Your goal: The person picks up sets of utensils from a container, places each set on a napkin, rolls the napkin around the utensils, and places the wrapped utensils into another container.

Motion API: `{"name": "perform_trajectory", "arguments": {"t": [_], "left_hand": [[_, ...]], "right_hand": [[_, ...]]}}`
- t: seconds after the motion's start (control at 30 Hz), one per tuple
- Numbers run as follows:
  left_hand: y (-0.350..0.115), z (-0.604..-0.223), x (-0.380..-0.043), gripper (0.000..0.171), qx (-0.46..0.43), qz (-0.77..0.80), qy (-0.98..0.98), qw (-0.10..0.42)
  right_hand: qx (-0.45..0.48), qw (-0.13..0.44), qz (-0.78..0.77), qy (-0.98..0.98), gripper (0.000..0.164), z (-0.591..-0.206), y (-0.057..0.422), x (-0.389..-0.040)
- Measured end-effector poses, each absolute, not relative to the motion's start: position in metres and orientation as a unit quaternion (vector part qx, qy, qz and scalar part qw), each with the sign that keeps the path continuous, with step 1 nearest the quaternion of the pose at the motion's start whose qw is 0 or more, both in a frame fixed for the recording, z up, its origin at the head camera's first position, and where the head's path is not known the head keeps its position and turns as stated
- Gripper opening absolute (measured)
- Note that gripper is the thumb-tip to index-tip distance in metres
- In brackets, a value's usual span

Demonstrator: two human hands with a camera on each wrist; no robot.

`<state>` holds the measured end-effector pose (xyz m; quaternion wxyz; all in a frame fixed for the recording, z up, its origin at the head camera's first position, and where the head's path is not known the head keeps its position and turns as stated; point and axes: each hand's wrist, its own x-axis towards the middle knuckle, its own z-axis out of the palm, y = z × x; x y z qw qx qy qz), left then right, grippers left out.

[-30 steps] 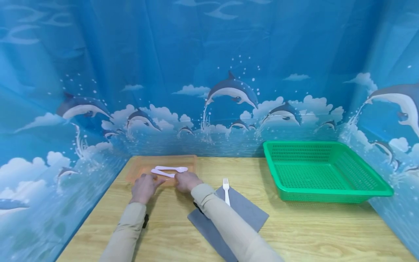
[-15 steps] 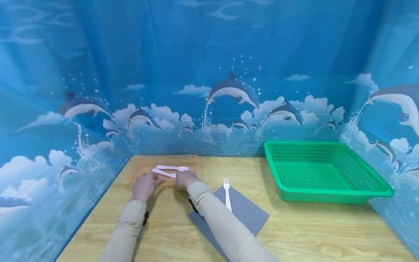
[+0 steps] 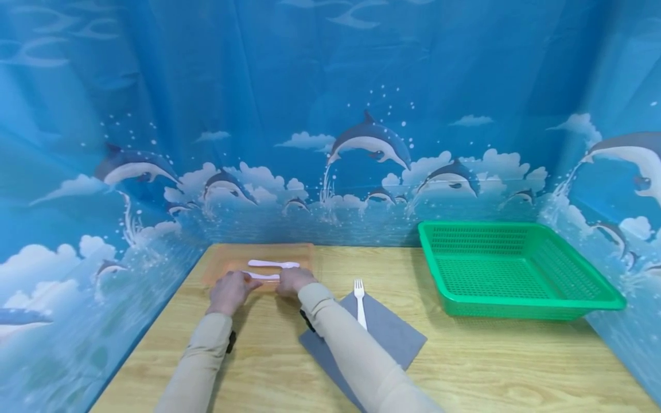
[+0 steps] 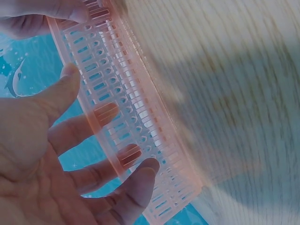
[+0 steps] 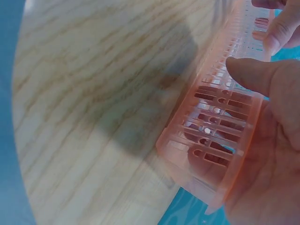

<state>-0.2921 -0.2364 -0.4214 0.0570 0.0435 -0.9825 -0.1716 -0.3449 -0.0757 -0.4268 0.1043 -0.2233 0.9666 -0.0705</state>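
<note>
An orange see-through plastic basket [image 3: 227, 258] with slotted walls stands on the table at the back left. In it lie a white spoon [image 3: 272, 264] and a second white utensil [image 3: 262, 276] whose right end is hidden by the right hand. My left hand [image 3: 229, 293] grips the basket's near wall towards the left; in the left wrist view its fingers show through the slots. The right hand [image 3: 294, 281] grips the same wall near its right end, thumb [image 5: 251, 72] on the outer side and fingers behind it.
A white fork [image 3: 360, 301] lies on a folded grey cloth [image 3: 392, 332], partly under the right forearm. At the right stands a large green basket [image 3: 521, 304]. A blue curtain [image 3: 310, 115] with dolphins encloses the table's back and sides.
The nearer white utensil in the orange basket has turned, its left end coming towards the near wall and now partly behind the left hand. Both hands stay on the wall.
</note>
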Motion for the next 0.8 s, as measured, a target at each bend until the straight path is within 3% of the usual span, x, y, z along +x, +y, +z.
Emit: {"name": "perform_trajectory", "arguments": {"t": [0.67,0.8], "left_hand": [[-0.2398,-0.4249,-0.2926,0.032,0.032,-0.176,-0.982,0.061],[-0.2404,-0.4238,-0.294,0.036,0.033,-0.174,-0.982,0.059]], "right_hand": [[-0.257,0.095,-0.041,0.961,0.029,-0.4315,-0.0758,-0.3488],[-0.283,0.071,-0.047,0.955,0.028,-0.4319,-0.0725,-0.3488]]}}
